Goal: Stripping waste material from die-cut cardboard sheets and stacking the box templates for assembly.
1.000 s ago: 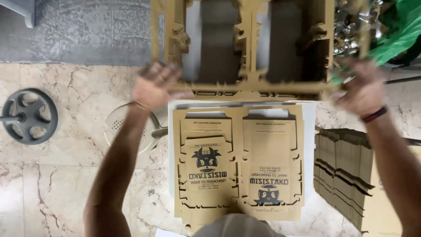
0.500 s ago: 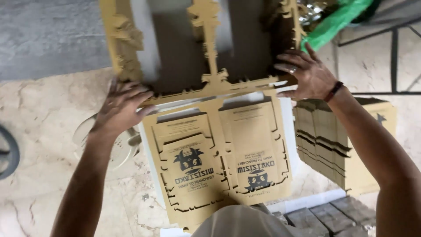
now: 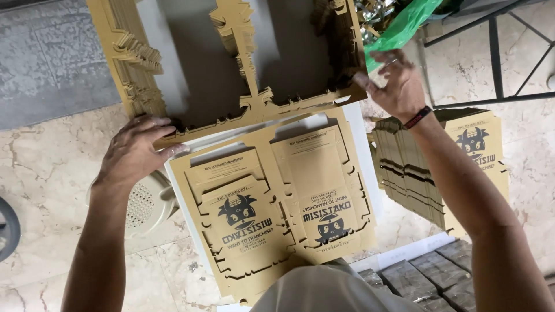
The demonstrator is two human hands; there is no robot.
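Observation:
A thick stack of brown cardboard frame offcuts (image 3: 254, 104), with two large openings, is lifted at its near edge. My left hand (image 3: 136, 153) grips its near left corner. My right hand (image 3: 396, 84) presses the frame's right corner, fingers spread along the edge. Below the frame lies a stack of flat die-cut brown box blanks (image 3: 277, 202) printed with a dark cartoon figure, resting on a white board (image 3: 358, 138).
A second pile of printed brown blanks (image 3: 439, 167) sits to the right. Green plastic sheeting (image 3: 404, 26) and black metal bars (image 3: 494, 52) lie at the upper right. A white perforated plastic stool (image 3: 141, 205) stands at the left, and grey blocks (image 3: 428, 274) at the lower right.
The view has swung and tilted, so the frame and blanks now sit slanted. Both hands stayed at the frame's near corners, the right hand sliding up its right edge.

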